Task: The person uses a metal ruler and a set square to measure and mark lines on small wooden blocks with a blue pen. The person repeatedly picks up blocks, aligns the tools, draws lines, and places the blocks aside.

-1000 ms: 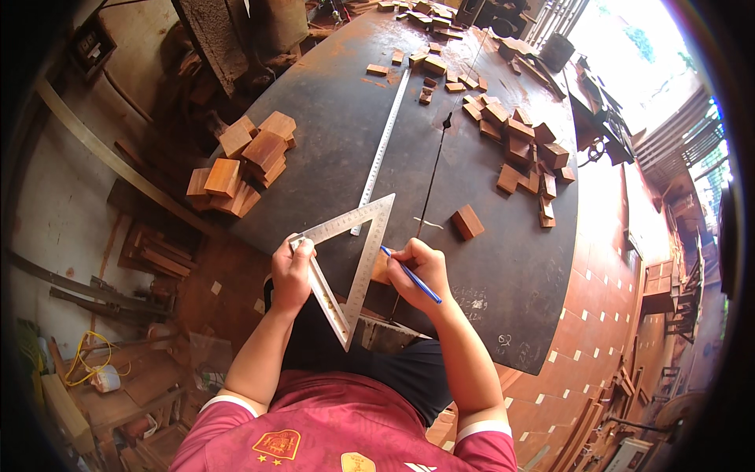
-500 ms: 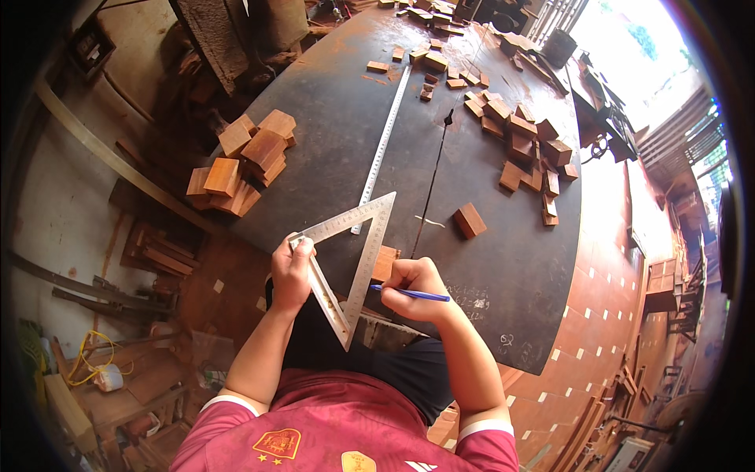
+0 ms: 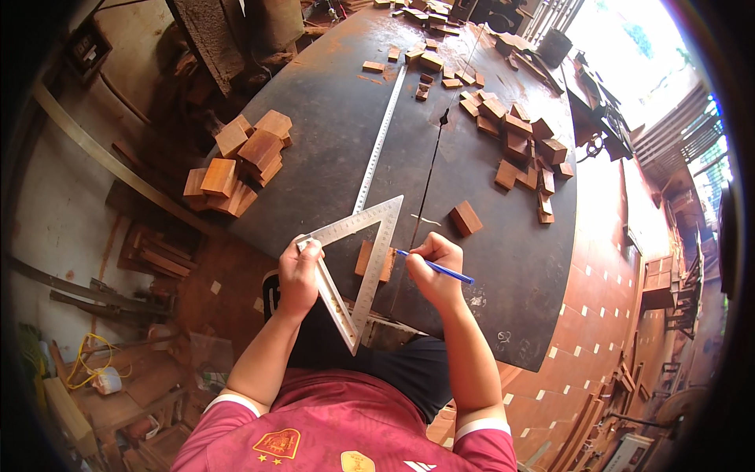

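My left hand (image 3: 300, 274) is closed on the left corner of a metal triangle square (image 3: 373, 263), thumb on top of its thick edge. Beneath the square's long scaled edge lies a wooden block (image 3: 365, 257), partly covered by it at the table's near edge. In my right hand (image 3: 437, 266) is a blue pen (image 3: 449, 272), pinched with its tip at the block's right side, close to the square. A long steel ruler (image 3: 381, 141) runs away from me along the dark table, its near end by the square's upper arm.
Stacked wooden blocks (image 3: 259, 149) sit at the table's left edge, and many more blocks (image 3: 518, 145) are heaped at the right. A single block (image 3: 465, 219) lies right of the slot (image 3: 429, 185) in the dark table (image 3: 330, 141). Tiled floor (image 3: 598, 291) extends to the right.
My right hand and the pen have moved up and right, from beside the block's lower part to its right side. The square has shifted slightly right, with more of the block showing inside it.
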Demonstrator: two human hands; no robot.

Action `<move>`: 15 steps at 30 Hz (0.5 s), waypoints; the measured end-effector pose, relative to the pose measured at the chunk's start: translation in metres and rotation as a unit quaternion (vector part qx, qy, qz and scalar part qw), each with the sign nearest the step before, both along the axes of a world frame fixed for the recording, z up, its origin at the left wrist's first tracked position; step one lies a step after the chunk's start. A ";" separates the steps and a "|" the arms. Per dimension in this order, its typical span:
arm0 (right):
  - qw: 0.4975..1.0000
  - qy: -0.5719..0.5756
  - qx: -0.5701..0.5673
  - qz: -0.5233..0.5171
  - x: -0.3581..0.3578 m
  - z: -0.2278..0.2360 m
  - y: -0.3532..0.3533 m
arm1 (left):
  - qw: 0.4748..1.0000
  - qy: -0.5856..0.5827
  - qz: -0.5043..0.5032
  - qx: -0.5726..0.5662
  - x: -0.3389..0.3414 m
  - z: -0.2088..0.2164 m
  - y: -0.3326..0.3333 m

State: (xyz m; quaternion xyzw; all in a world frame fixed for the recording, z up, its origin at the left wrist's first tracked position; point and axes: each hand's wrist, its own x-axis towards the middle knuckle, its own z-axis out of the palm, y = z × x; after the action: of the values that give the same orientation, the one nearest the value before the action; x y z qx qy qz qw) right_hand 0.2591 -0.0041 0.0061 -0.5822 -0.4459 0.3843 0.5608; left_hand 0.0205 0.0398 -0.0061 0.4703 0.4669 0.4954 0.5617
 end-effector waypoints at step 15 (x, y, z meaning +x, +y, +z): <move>1.000 -0.017 -0.011 0.019 -0.005 -0.003 0.001 | 0.999 0.035 0.000 0.035 0.005 0.000 -0.002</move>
State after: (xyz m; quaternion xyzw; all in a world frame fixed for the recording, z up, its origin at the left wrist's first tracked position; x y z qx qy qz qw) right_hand 0.2539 -0.0027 0.0032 -0.5862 -0.4621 0.3896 0.5394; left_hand 0.0251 0.0383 -0.0061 0.5068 0.4684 0.4946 0.5283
